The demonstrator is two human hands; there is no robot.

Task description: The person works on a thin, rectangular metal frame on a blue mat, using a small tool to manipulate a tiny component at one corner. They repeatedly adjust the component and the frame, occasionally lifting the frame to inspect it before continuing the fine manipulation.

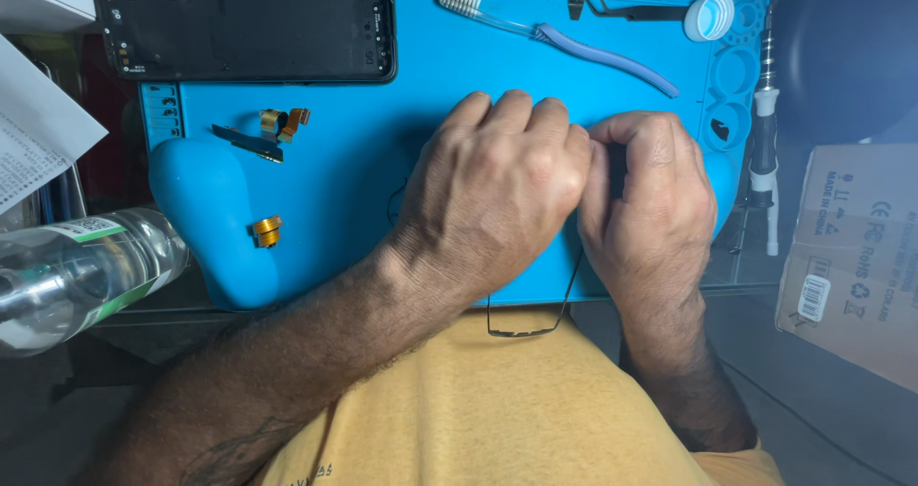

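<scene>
Fingers of both hands are curled tight and pressed together over the middle of the blue silicone mat (363,161). The left hand (492,194) lies knuckles up, its fingertips tucked under and out of sight; the right hand (650,204) meets it thumb to knuckle, and a small dark part (617,168) shows in the gap between them. Whether either hand truly pinches that part cannot be told. A thin dark wire frame (535,325), bent into a rounded rectangle, runs out from beneath the hands and hangs past the mat's near edge over the yellow shirt (497,409).

On the smooth, soft-looking mat lie a flat black phone back panel (244,22) at the far left, folded copper-coloured flex ribbons (282,122) beside a dark metal strip (247,143), and a small orange coil (267,230). A toothbrush (555,34) with white bristles and a lilac handle lies at the far edge, near a round white cap (710,15). A slim screwdriver (765,132) lies along the right rim.

Left of the mat, a clear plastic bottle (81,276) with a white and green label lies on its side. At right sits a brown cardboard box (856,256) with black printing and a white barcode sticker.
</scene>
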